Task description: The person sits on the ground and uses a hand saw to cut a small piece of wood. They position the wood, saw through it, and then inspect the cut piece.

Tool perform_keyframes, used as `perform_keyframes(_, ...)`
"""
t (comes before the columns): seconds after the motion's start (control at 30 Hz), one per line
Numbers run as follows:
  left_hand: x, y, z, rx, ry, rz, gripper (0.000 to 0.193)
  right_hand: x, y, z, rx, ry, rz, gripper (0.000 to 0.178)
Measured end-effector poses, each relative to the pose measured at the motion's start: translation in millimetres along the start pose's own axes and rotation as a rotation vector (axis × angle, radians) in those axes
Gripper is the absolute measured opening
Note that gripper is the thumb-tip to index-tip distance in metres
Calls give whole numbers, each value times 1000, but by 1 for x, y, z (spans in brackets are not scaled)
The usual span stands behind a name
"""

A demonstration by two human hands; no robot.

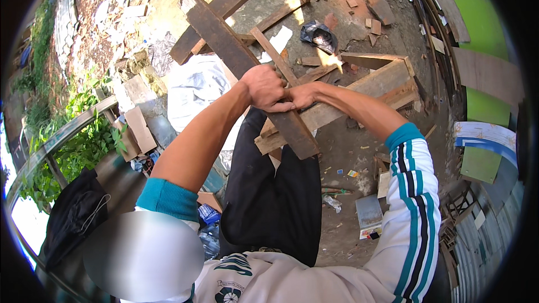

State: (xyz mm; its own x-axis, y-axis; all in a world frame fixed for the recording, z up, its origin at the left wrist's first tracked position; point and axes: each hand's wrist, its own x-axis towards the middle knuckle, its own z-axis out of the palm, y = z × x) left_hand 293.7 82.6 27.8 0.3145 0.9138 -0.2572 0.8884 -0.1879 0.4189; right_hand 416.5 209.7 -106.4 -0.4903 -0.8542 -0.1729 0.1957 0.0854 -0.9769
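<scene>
Left hand (265,87) and right hand (303,96) meet, curled, over dark plank (222,39). Pinched object cannot be determined. Pale board (377,83) extends right.

Ground (339,233) — bare earth, littered.
Upper right: small brown pieces (375,27). Upper centre: black plastic bag (318,35). Left of centre: crumpled white sheet (196,87) — partly covered.
</scene>
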Motion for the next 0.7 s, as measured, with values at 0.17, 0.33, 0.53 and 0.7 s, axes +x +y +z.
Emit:
perform_keyframes(0.17,-1,0,4,5,3,-5,49,2,6,1,-131,8,-33,65)
perform_keyframes(0.33,0,0,3,10,-7,-28,51,-7,9,7,-21,115,114,38)
perform_keyframes(0.53,5,4,-3,-13,25,-9,51,-9,39,14,-58,132,205,22)
perform_keyframes(0.7,-2,0,2,-3,25,-16,50,7,26,22,-13,348,-171,24)
